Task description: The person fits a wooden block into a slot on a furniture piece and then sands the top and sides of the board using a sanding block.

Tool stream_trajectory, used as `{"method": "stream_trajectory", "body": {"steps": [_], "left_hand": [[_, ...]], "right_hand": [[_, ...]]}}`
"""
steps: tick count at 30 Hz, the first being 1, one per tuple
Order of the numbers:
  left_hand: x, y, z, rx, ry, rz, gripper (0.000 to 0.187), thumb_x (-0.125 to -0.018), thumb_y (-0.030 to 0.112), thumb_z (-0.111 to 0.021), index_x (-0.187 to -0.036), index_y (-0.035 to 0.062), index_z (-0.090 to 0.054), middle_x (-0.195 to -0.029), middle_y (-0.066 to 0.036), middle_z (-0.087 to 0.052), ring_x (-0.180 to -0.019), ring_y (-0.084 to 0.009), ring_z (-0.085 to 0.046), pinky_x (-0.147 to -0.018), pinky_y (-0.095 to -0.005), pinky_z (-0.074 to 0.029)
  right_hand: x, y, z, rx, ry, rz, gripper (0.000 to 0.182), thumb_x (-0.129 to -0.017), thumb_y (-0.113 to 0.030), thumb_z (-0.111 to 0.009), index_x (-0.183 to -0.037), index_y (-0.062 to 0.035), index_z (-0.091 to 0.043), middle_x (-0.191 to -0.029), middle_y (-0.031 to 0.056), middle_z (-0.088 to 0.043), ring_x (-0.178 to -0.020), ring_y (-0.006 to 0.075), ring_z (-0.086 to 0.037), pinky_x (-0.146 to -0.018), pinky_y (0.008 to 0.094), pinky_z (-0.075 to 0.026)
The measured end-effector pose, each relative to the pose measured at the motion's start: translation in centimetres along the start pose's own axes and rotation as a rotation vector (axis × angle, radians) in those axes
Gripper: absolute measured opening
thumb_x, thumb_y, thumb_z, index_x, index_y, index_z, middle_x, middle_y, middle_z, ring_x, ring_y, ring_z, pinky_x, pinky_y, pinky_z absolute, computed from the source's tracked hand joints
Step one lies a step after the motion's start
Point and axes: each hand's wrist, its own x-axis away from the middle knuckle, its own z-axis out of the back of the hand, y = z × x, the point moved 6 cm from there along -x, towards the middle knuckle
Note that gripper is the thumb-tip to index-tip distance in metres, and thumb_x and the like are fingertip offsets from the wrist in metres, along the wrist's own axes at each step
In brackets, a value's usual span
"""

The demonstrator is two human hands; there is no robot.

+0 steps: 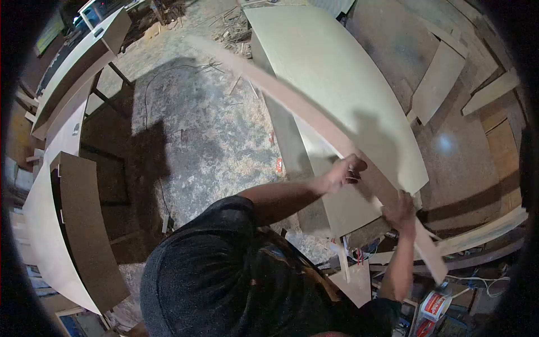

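Observation:
A long, narrow wooden board (314,115) runs slantwise across the view, raised at an angle over a large pale panel (331,56). My left hand (343,173) is closed around the board's edge, somewhat below its middle. Nearer the lower end, my right hand (400,210) grips the same board, fingers over its far side. Some blur shows at both ends of the board and around the right hand. The pale panel lies flat beneath, with shadows of the arms and board on it.
Sawdust and a thin cable lie on the concrete floor (208,140). Long cabinet-like pieces (90,224) stand at left. Offcuts are piled beyond the panel. Boards (441,78) lean at right. A white tub with a red label (435,305) sits at lower right among tools and cords.

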Motion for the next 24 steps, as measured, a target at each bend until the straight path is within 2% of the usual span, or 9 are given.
{"method": "stream_trajectory", "body": {"steps": [3,4,7,8,10,13,18,21,24], "left_hand": [[0.9,1.8,2.8,-0.049,0.033,0.125,0.05,-0.101,0.045,-0.044,-0.136,0.0096,-0.052,-0.114,-0.008,-0.064,-0.09,-0.0192,-0.067,-0.078,-0.0336,-0.057],[2.8,3.1,2.9,-0.153,0.007,-0.036,0.046,-0.102,0.041,-0.045,-0.138,0.012,-0.051,-0.115,-0.009,-0.064,-0.092,-0.02,-0.068,-0.077,-0.0306,-0.058],[5.0,4.8,7.2,-0.607,-0.002,-0.138,0.045,-0.102,0.036,-0.047,-0.139,0.0112,-0.05,-0.117,-0.011,-0.065,-0.093,-0.02,-0.067,-0.081,-0.0319,-0.057],[6.4,6.5,8.3,-0.593,0.033,-0.169,0.045,-0.102,0.036,-0.047,-0.139,0.0112,-0.05,-0.117,-0.011,-0.065,-0.093,-0.02,-0.067,-0.081,-0.0319,-0.057],[11.1,8.1,12.1,-0.512,0.168,0.073,0.043,-0.101,0.033,-0.05,-0.137,0.0103,-0.054,-0.116,-0.01,-0.066,-0.091,-0.018,-0.065,-0.08,-0.0321,-0.055],[17.4,11.2,18.9,-0.523,0.371,-0.08,0.04,-0.1,0.03,-0.052,-0.134,0.0117,-0.059,-0.113,-0.008,-0.067,-0.089,-0.0161,-0.061,-0.078,-0.0313,-0.052],[37.8,18.4,25.3,-0.447,0.863,-0.346,0.039,-0.099,0.031,-0.053,-0.134,0.0142,-0.058,-0.116,-0.009,-0.067,-0.093,-0.0189,-0.065,-0.079,-0.0306,-0.051],[51.5,19.8,28.5,-0.34,1.099,-0.604,0.04,-0.101,0.033,-0.051,-0.133,0.0108,-0.057,-0.117,-0.012,-0.067,-0.093,-0.0198,-0.066,-0.081,-0.0318,-0.052],[64.5,19.0,28.9,-0.345,1.36,-0.79,0.034,-0.102,0.029,-0.052,-0.128,0.009,-0.06,-0.105,-0.006,-0.068,-0.083,-0.0109,-0.061,-0.077,-0.029,-0.05]], "right_hand": [[-1.1,-2.5,-3.8,-0.096,-0.006,-0.152,0.095,-0.061,-0.038,-0.087,-0.137,0.0006,-0.044,-0.129,0.0274,-0.055,-0.118,0.0452,-0.053,-0.097,0.0506,-0.046],[-1.6,-2.5,-6.2,-0.118,0.041,-0.229,0.094,-0.059,-0.037,-0.088,-0.135,0.0012,-0.047,-0.124,0.0256,-0.06,-0.114,0.0439,-0.058,-0.096,0.0483,-0.048],[-2.6,0.7,-18.4,-0.29,0.107,-0.269,0.096,-0.061,-0.039,-0.088,-0.138,0.0013,-0.045,-0.128,0.0282,-0.057,-0.119,0.0437,-0.055,-0.101,0.0479,-0.044],[-3.6,1.7,-21.4,-0.314,0.115,-0.252,0.095,-0.063,-0.038,-0.087,-0.138,0.0011,-0.045,-0.13,0.0288,-0.055,-0.121,0.0436,-0.054,-0.103,0.0478,-0.043],[-4.9,-3.3,-18.9,-0.273,-0.142,-0.507,0.102,-0.067,-0.041,-0.083,-0.145,0.0007,-0.033,-0.14,0.027,-0.048,-0.128,0.0413,-0.048,-0.108,0.0464,-0.039],[-8.7,1.1,-26.2,-0.312,-0.154,-0.493,0.092,-0.074,-0.052,-0.075,-0.141,0.0015,-0.041,-0.144,0.0245,-0.044,-0.135,0.0401,-0.041,-0.112,0.0481,-0.032],[-14.3,0.3,-28.6,-0.314,-0.345,-0.526,0.061,-0.087,-0.042,-0.066,-0.132,-0.0026,-0.056,-0.131,0.0174,-0.06,-0.115,0.0333,-0.059,-0.097,0.0438,-0.047],[-18.8,-1.6,-24.4,-0.187,-0.061,-0.458,0.058,-0.086,-0.042,-0.067,-0.127,-0.0023,-0.059,-0.127,0.019,-0.061,-0.115,0.032,-0.059,-0.096,0.0453,-0.048],[-22.0,-6.9,-23.3,-0.148,0.142,-0.427,0.056,-0.085,-0.041,-0.067,-0.125,-0.0022,-0.062,-0.125,0.02,-0.062,-0.116,0.0311,-0.058,-0.095,0.0463,-0.048]]}}
